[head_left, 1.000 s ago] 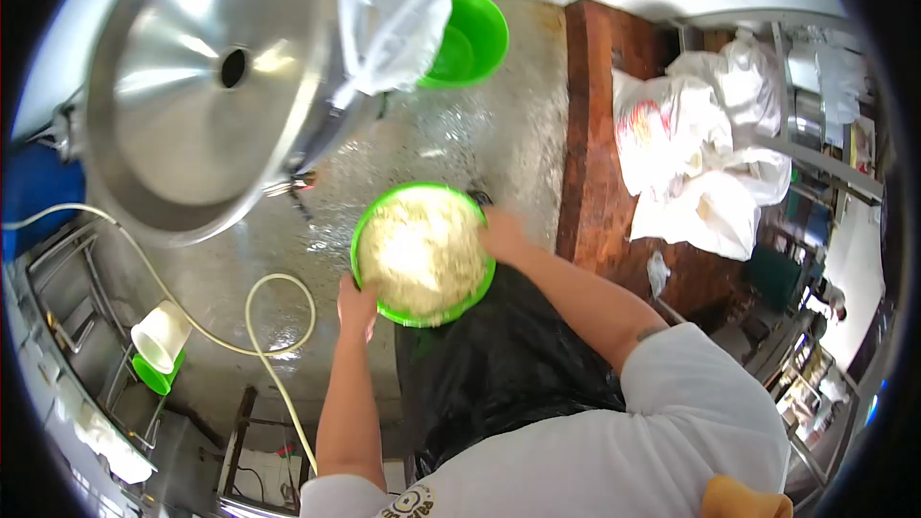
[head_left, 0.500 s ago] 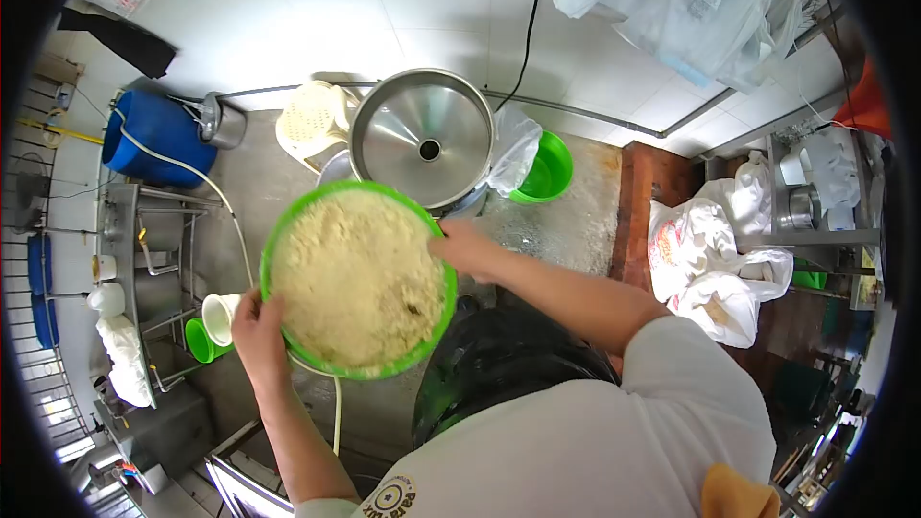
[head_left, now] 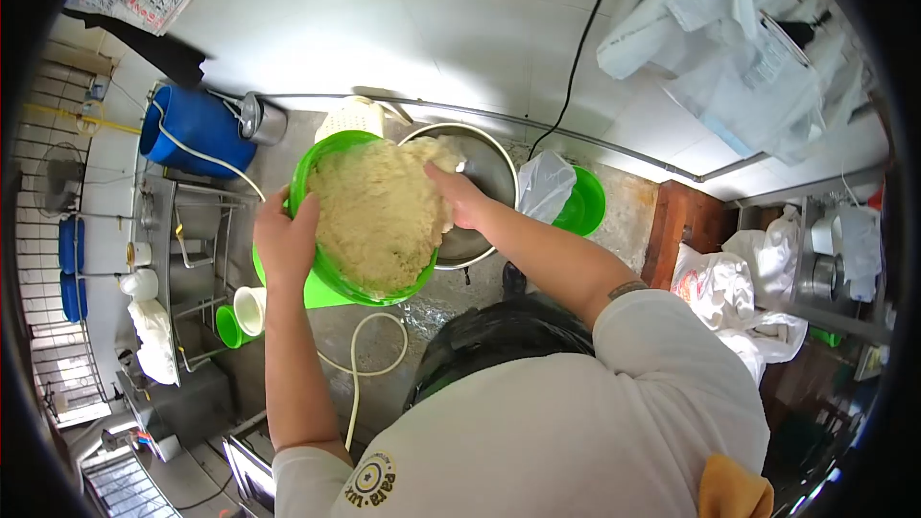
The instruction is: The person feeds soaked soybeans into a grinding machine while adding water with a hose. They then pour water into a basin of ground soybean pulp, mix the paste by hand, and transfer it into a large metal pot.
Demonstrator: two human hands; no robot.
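My left hand (head_left: 288,238) is closed on the left rim of a round green basin (head_left: 305,173). A pale, crumbly, dough-like mass (head_left: 374,216) fills the basin and bulges over its far right side. My right hand (head_left: 462,200) lies at the basin's right side, its fingers against the mass; the rim under them is hidden. The basin tilts toward a wide metal funnel-shaped bowl (head_left: 491,173), covering its left part. Some of the mass reaches over that bowl's edge.
A green bucket (head_left: 583,203) with a clear plastic bag (head_left: 547,185) stands right of the metal bowl. Behind the basin is a cream plastic stool (head_left: 350,117). A blue drum (head_left: 192,129) stands at left, and a pale hose (head_left: 355,364) loops over the floor. White sacks (head_left: 720,278) lie at right.
The basin has moved up toward the metal bowl and tipped toward it. The mass has slid to the basin's far right edge. My right hand has come forward with it.
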